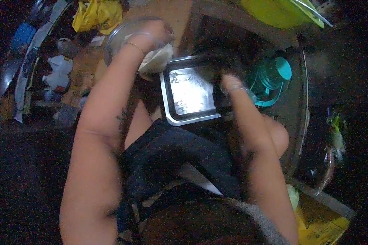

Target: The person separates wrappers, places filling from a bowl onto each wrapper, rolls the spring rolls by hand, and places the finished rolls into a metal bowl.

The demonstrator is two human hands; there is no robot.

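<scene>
My left hand is over a clear, round bowl at the upper left, with its fingers bent down and blurred. Just below it is a pale, soft-looking mass, perhaps dough or cloth; whether my fingers touch it I cannot tell. A rectangular metal tray with a shiny bottom lies in front of my lap. By its right side is my right hand, its fingers lost in shadow and blur, so any hold on the tray cannot be made out.
A teal plastic mug or pitcher stands right of my right hand. A yellow-green basin is at the top right, and a yellow bag at the top left. White containers sit at the left. Green stalks lie far right.
</scene>
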